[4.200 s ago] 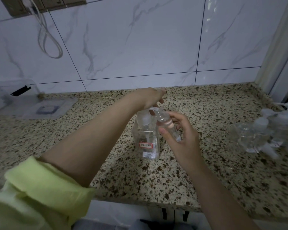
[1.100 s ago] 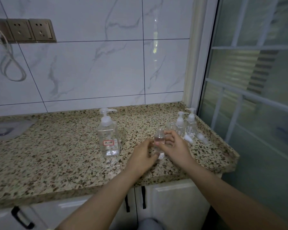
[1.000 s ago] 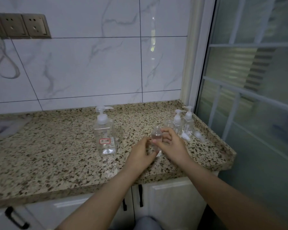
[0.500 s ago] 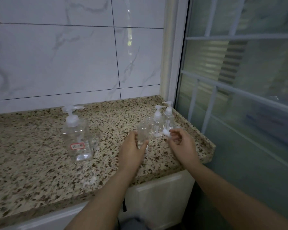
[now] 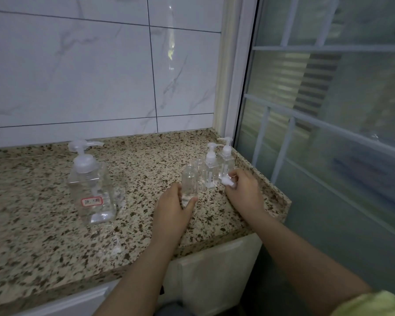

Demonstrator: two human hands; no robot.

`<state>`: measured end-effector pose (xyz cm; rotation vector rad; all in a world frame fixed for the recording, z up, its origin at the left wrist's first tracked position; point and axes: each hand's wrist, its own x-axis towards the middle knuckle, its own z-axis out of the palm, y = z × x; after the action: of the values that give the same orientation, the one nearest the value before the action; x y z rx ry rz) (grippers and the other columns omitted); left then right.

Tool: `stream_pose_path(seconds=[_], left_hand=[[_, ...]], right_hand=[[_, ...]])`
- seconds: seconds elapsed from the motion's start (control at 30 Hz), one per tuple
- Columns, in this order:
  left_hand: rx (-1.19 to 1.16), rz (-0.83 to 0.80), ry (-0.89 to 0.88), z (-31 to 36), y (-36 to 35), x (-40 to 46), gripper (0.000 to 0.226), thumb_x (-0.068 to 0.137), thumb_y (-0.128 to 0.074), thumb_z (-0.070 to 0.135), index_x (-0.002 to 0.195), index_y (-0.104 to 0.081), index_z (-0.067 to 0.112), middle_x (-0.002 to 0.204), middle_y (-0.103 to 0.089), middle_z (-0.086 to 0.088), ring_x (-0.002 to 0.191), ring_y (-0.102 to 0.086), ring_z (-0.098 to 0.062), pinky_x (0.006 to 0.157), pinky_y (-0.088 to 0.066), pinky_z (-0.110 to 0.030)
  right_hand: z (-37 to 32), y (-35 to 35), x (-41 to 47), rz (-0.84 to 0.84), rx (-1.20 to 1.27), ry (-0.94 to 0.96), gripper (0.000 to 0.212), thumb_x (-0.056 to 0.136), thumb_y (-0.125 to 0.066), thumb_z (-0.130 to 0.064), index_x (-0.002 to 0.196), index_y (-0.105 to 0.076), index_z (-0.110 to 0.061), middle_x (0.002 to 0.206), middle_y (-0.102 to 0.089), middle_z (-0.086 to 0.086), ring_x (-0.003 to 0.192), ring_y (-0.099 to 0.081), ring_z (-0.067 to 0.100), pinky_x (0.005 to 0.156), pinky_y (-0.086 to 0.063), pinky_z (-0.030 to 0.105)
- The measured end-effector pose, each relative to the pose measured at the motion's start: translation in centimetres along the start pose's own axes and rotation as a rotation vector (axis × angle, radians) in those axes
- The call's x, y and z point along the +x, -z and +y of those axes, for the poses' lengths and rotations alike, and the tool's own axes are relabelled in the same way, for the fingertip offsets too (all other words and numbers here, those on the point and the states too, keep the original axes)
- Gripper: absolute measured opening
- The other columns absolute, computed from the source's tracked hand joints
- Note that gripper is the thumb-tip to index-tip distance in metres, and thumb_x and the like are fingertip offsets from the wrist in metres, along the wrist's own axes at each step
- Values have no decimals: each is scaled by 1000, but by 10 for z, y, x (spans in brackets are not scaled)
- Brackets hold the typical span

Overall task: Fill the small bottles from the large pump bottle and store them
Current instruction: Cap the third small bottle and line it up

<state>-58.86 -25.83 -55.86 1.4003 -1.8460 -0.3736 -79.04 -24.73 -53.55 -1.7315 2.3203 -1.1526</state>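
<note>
The large clear pump bottle, marked with a red-framed label, stands on the speckled stone counter left of centre. My left hand grips a small open clear bottle standing upright on the counter. My right hand pinches a white pump cap just right of it. Two small capped pump bottles stand behind, near the counter's right corner. Another small open bottle stands between them and the held one.
A marble-tiled wall backs the counter. A frosted window with bars rises right of the counter's raised edge. White cabinet doors lie below the counter front.
The view swung right. Earlier I pumped the large bottle into the small one held in my right hand. Now my left hand holds that bottle on the counter and my right hand has picked up a pump cap.
</note>
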Motion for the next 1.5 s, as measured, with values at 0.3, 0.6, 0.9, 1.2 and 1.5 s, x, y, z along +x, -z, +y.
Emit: stream_pose_path(seconds=[0.3,0.6,0.9,1.2,1.5], left_hand=[[0,2,-3,0,1,-1,32,91,-64,50,101,-47,26,86,-52,10,80,-53,-12,66,-43,-29],[-14,6,-9,1,2,-3,30,91,-64,50,100,-48,26,86,-51,12,81,-52,-12,71,-48,-30],[-17,-16,-14,0,1,-3,28,92,-61,49,108,-52,27,96,-57,11,90,-55,-12,82,-52,-37],[-16,-14,-32,1,2,-4,29,94,-60,46,113,-54,26,101,-60,10,93,-55,-10,87,-52,-38],[-21,-15,-33,4,5,-4,27,94,-60,44,112,-54,25,98,-58,11,91,-54,-9,87,-51,-37]], right_hand=[[-29,29,-15,153,349,44,21,89,-70,-15,110,-71,-15,109,-55,-3,94,-58,6,82,-50,20],[-54,45,-13,322,544,129,18,97,-68,-31,111,-72,-20,101,-65,-7,82,-57,-1,72,-47,13],[-104,64,-2,401,904,197,6,102,-61,-25,103,-67,-24,94,-67,-11,86,-62,2,80,-53,24],[-117,64,-6,380,841,270,14,96,-60,-45,101,-67,-34,101,-69,3,91,-62,30,82,-55,49],[-110,56,0,302,753,256,18,98,-62,-40,107,-71,-27,98,-70,7,85,-63,30,75,-54,45]])
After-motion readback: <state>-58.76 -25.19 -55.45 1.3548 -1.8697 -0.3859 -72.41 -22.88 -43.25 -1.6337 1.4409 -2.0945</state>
